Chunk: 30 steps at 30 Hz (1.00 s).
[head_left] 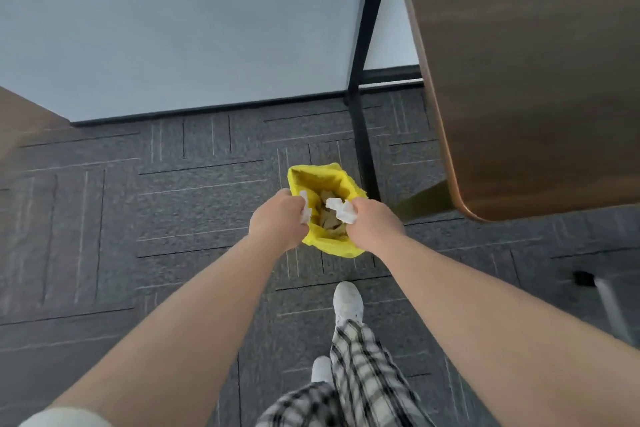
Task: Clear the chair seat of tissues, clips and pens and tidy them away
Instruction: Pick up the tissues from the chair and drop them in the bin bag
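A small bin lined with a yellow bag (320, 174) stands on the grey carpet beside a black table leg. Crumpled paper lies inside it. Both my arms reach out over the bin. My left hand (277, 220) is closed around a white tissue (304, 208) at the bin's left rim. My right hand (372, 225) is closed around another crumpled white tissue (343, 210), which sticks out over the bin's opening. The chair seat, clips and pens are not in view.
A brown wooden table top (540, 80) fills the upper right, with its black leg (363, 135) just behind the bin. A white wall (173, 28) runs along the back. My white shoes (348, 300) and checked trousers are below the hands.
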### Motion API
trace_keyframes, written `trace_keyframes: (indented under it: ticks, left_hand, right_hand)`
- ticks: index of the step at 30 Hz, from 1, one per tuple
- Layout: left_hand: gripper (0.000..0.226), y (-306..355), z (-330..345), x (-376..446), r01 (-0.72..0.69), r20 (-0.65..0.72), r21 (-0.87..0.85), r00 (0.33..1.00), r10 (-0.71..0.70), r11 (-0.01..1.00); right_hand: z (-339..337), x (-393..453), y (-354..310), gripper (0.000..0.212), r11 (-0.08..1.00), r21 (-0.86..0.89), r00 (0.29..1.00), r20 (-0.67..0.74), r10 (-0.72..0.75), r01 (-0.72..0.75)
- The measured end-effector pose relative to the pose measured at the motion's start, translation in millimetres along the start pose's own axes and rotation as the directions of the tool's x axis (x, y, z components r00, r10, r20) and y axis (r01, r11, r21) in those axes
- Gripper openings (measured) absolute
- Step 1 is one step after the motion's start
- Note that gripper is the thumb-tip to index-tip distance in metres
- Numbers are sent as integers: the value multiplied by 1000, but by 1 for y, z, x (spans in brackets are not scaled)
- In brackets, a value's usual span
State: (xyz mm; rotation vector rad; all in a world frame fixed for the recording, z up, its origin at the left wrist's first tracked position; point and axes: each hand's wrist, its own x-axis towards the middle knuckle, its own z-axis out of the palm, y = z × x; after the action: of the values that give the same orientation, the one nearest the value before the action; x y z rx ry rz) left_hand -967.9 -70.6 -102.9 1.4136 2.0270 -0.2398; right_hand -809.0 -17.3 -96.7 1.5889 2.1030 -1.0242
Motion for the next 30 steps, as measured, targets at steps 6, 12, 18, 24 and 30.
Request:
trace_keyframes:
  ticks: [6, 12, 18, 24, 30]
  left_hand:
    - [18, 4, 36, 66, -2, 29, -41, 1000, 3, 999]
    - [16, -12, 91, 126, 33, 40, -110, 999, -29, 993]
    - [16, -28, 133, 166, 53, 48, -219, 998, -44, 974]
    - [49, -32, 153, 188, 18, 60, -324, 998, 1, 946]
    - [87, -31, 151, 186, -13, 86, -330, 995, 43, 944]
  right_hand:
    - [30, 68, 11, 20, 995, 8, 995, 6, 101, -101]
    - [81, 126, 22, 17, 972, 93, 976, -3, 217, -215]
    - [122, 168, 29, 23, 955, 122, 962, -1, 273, -271]
    - [137, 187, 35, 41, 952, 134, 959, -27, 282, -276]
    - [136, 177, 43, 57, 949, 117, 956, 7, 293, -292]
